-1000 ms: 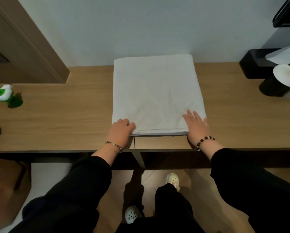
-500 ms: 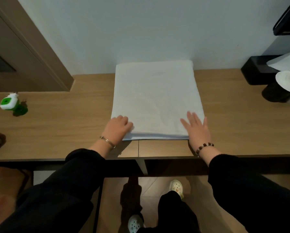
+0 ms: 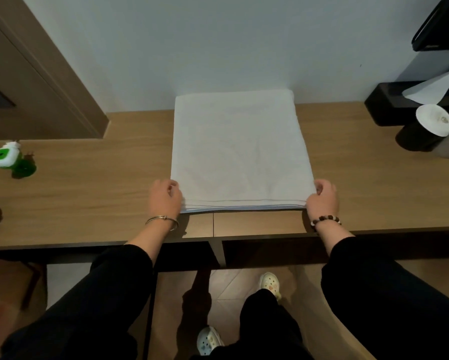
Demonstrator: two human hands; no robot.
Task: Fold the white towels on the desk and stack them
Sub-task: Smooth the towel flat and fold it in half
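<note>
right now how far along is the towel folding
Done: the white towel lies on the desk already folded into a layered rectangle. In hand: the left hand and right hand pinch its near corners, likely for another fold. Left: finishing that fold and stacking; no other towel shows.

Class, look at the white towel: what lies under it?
The white towel lies on the wooden desk, several folded layers showing at its near edge. Whatever else lies beneath is covered.
</note>
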